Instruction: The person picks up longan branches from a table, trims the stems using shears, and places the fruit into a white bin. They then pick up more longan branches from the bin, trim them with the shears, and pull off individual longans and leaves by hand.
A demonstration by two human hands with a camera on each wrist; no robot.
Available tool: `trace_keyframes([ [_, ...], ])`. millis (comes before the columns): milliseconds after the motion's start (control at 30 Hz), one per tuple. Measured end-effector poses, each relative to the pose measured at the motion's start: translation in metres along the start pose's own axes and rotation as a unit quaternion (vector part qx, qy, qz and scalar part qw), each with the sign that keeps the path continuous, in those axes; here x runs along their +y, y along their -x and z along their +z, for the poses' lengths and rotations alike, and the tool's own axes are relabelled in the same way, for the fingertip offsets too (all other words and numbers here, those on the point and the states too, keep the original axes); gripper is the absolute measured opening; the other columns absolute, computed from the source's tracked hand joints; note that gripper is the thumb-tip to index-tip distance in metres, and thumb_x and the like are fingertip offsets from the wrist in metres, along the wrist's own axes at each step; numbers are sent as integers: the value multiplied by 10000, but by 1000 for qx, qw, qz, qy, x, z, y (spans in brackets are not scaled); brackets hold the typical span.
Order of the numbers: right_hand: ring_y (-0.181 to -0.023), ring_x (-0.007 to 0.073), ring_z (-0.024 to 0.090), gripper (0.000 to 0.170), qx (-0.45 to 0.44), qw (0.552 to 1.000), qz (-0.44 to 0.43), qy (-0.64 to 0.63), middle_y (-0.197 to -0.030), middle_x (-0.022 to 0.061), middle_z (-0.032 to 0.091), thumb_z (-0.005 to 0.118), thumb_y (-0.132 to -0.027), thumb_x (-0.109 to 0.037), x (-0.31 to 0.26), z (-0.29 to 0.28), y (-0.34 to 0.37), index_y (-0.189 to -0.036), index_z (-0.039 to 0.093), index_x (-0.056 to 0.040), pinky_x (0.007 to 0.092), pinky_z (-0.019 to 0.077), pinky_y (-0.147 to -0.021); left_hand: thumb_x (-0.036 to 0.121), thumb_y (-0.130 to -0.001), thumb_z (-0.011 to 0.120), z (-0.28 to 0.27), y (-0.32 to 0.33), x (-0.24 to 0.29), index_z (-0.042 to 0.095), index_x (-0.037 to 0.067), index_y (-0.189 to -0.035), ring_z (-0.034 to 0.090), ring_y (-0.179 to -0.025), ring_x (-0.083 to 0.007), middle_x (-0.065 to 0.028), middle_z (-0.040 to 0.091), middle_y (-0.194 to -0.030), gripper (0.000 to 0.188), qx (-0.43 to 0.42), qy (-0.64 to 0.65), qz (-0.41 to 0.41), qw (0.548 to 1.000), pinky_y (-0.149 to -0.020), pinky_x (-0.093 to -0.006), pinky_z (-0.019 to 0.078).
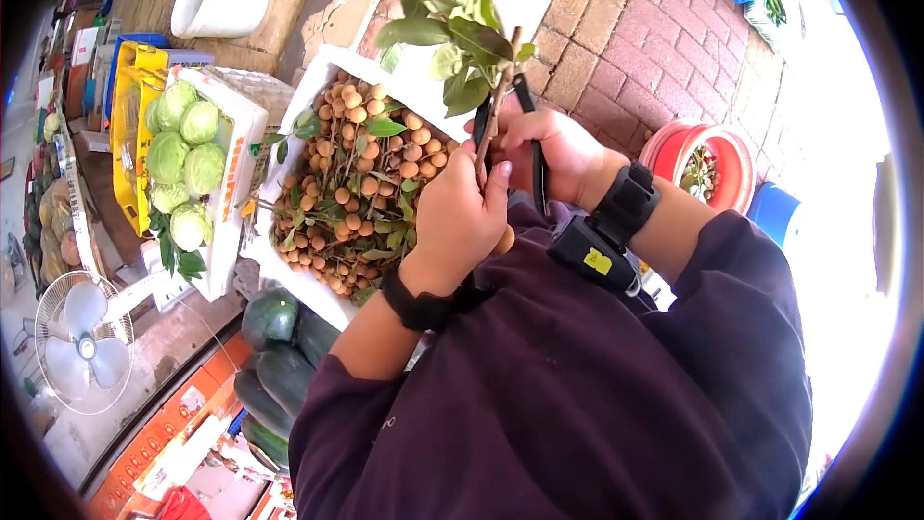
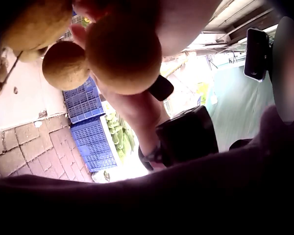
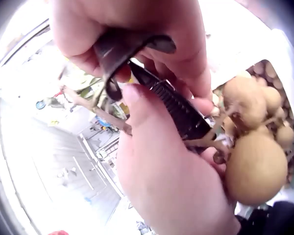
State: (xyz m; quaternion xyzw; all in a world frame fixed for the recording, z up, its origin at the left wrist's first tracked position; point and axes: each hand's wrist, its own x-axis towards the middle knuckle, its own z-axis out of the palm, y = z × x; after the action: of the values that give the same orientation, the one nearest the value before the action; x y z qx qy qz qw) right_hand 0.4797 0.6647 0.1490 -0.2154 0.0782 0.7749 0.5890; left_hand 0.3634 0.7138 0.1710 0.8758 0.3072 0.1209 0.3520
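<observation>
My left hand (image 1: 457, 217) grips a woody branch (image 1: 493, 120) with green leaves (image 1: 467, 43) at its upper end. Beside it, my right hand (image 1: 563, 149) has its fingers curled round a black two-handled tool (image 1: 532, 144). In the right wrist view, the tool (image 3: 181, 110) lies close against the left thumb and the branch (image 3: 105, 115); its cutting end cannot be made out. Round brown fruits (image 3: 256, 169) hang from the stem by the left hand (image 3: 161, 166). Similar fruits (image 2: 122, 54) fill the near part of the left wrist view, partly hiding the hands.
A white foam box (image 1: 337, 58) of brown fruits on twigs (image 1: 351, 193) stands left of the hands. Cabbages (image 1: 183, 149), watermelons (image 1: 279, 376) and a fan (image 1: 85, 347) are further left. A red tub (image 1: 733, 169) stands right; a white bucket (image 1: 219, 2) lies upper left.
</observation>
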Motion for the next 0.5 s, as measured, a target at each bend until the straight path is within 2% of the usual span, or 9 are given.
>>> trace_keyframes([
  [67,-632,183,478,191,102,988,-86,72,-752,120,493,383,-613,-21,-16,-2,5,-788,446,20,278,409,-575,172,-712,463,-2,-2,2,371,25,-623,451,-404,-248,-90,429,-446,195,4,15,-6,1000,-373,-297,350],
  [100,-608,183,472,146,164,965,-113,169,-712,113,479,386,-629,-25,-30,-7,12,-760,437,15,278,421,-553,179,-725,448,-6,-5,2,370,26,-622,455,-408,-234,-83,437,-449,200,0,97,-69,993,-381,-289,351],
  [133,-570,163,464,155,210,951,-193,117,-654,84,458,393,-633,-25,-32,-1,18,-781,427,5,265,418,-537,186,-738,433,-9,-6,1,369,28,-621,459,-413,-219,-75,445,-451,207,-5,177,-131,975,-388,-282,351],
  [167,-556,142,456,167,210,939,-196,190,-622,61,436,394,-631,-8,-42,-11,29,-797,413,-17,245,393,-496,177,-751,411,-10,-6,-4,377,22,-636,467,-430,-189,-72,466,-479,197,-6,178,-124,976,-406,-275,352],
  [200,-549,124,447,178,228,879,-168,383,-665,58,441,399,-630,-17,-52,-17,43,-808,401,-23,233,364,-470,177,-751,411,-10,-7,-6,377,22,-636,467,-430,-189,-72,466,-479,197,0,180,-124,976,-406,-275,352],
  [267,-639,139,427,260,219,791,-62,568,-713,60,427,375,-570,-9,-58,-13,65,-829,391,-9,246,364,-601,182,-751,411,-10,-8,-9,389,14,-660,472,-449,-193,-81,473,-500,192,-8,116,-105,988,-422,-274,353],
  [300,-639,139,427,260,218,791,-59,569,-713,60,427,375,-570,-9,-55,-10,70,-829,391,-9,246,364,-601,192,-744,421,-8,-9,-9,397,11,-674,469,-460,-225,-99,465,-503,196,-25,171,-124,977,-433,-287,353],
  [367,-632,217,453,290,167,631,-10,758,-691,122,455,410,-601,-60,-49,-6,79,-880,389,15,283,361,-572,199,-742,423,-9,-11,-8,398,12,-675,464,-461,-239,-103,462,-503,200,-39,128,-113,985,-434,-298,351],
  [500,-695,248,456,394,185,646,54,738,-745,156,459,391,-590,-54,-37,2,76,-974,359,31,303,358,-625,215,-740,421,-9,-13,-9,391,18,-661,454,-476,-266,-111,450,-503,215,-80,88,-117,986,-437,-332,342],
])
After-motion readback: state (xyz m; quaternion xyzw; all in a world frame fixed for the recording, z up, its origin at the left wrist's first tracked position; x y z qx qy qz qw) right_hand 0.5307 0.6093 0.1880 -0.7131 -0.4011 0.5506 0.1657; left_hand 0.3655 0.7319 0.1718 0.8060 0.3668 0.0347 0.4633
